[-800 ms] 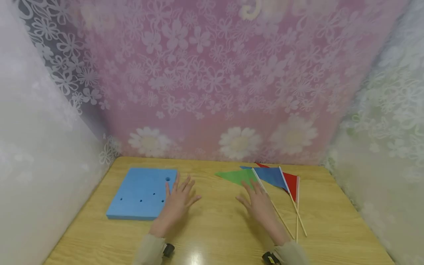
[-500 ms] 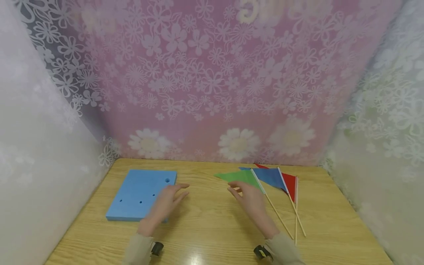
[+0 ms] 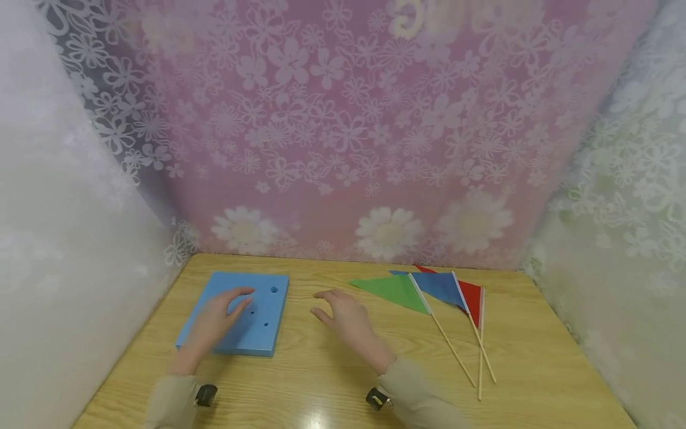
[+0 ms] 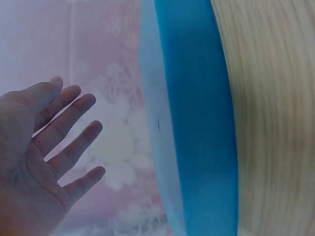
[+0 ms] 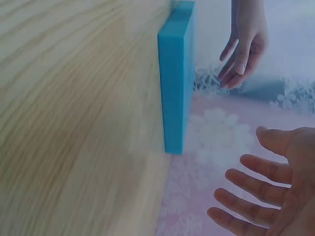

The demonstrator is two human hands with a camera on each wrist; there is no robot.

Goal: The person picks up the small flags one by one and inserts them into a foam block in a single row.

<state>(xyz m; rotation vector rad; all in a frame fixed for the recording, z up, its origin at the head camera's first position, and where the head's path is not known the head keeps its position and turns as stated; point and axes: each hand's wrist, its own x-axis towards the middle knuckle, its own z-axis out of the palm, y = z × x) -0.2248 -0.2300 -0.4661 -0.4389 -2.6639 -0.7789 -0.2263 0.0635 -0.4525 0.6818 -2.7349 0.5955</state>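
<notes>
The block (image 3: 249, 328) lies flat on the desk (image 3: 332, 381) between or under 2 wide, bare hands, left (image 3: 217, 316) above it, right (image 3: 347, 317) beside it, and looks light and stiff, so best held by its 2 sides.

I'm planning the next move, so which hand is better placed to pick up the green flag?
Probably the right hand: it is empty and nearer the green flag, which lies on that side. The left hand is farther off, above the blue board.
</notes>
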